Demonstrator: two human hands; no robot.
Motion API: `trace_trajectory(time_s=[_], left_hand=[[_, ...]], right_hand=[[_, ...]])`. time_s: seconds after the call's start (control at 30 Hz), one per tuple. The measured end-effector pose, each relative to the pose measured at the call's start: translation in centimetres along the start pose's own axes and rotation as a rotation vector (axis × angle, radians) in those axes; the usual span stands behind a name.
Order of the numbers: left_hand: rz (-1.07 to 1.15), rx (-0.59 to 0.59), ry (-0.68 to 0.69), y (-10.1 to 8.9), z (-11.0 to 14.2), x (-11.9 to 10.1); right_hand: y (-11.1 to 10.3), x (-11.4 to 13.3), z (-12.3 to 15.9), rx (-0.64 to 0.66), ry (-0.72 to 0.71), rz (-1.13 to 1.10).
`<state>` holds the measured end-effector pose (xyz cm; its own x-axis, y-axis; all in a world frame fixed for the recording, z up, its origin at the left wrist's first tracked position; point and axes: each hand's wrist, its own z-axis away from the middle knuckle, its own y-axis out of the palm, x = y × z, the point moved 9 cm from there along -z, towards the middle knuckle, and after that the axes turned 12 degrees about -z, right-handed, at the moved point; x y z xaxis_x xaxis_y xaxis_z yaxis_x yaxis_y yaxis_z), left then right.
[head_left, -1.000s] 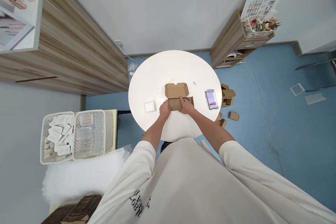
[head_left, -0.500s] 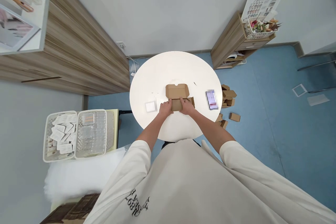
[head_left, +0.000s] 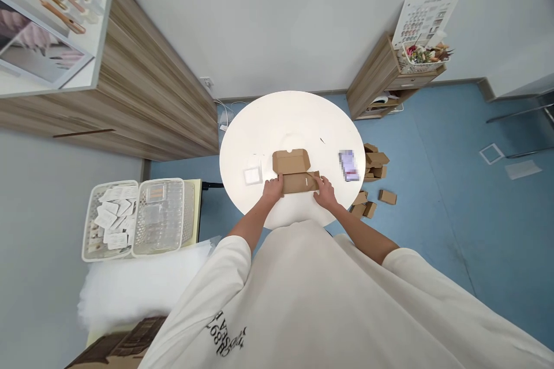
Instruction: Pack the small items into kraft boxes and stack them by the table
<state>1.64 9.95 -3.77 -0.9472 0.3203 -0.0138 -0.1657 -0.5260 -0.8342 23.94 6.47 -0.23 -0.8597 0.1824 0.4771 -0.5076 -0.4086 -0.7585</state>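
Observation:
A brown cardboard box (head_left: 291, 162), partly folded, lies on the round white table (head_left: 289, 112) with its lid flap laid back away from me. My left hand (head_left: 273, 189) grips the box's left end, thumb on the near panel. At the opposite end, my right hand (head_left: 325, 192) pinches the right side flap, its fingers bent around the edge. A small white slot or mark shows on the near panel beside it. Left of the box lies a small clear-and-white case (head_left: 252, 176). To the right is a phone (head_left: 348, 165) with a blurred screen.
Folded cardboard boxes (head_left: 375, 162) are piled on the floor right of the table, and a loose one (head_left: 387, 196) lies apart. Two white baskets (head_left: 158, 217) with cards and clear cases stand at my left. A wooden cabinet (head_left: 160, 78) rises at the left, a smaller one (head_left: 376, 78) behind right.
My right hand has slid from the middle of the near panel to the box's right end. My left hand stays at the left end. The camera view has shifted slightly.

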Motion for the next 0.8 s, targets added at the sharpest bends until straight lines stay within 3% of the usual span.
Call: trace_trajectory(time_s=[0.13,0.3,0.6,0.8], left_hand=[[0.001,0.008,-0.004,0.0,0.1,-0.3],[0.009,0.038,-0.024,0.2,0.3,-0.3],[-0.007,0.057,-0.027,0.0,0.3,-0.4],[0.004,0.081,0.000,-0.4,0.4,-0.6]], right_hand=[[0.4,-1.1,-1.2,0.039,0.062,-0.018],[0.8,-0.1,-3.1,0.061,0.107,-0.063],[0.2,3.0,-1.6,-0.010,0.008,-0.196],[0.7,3.3,-1.5,-0.021,0.085,-0.363]])
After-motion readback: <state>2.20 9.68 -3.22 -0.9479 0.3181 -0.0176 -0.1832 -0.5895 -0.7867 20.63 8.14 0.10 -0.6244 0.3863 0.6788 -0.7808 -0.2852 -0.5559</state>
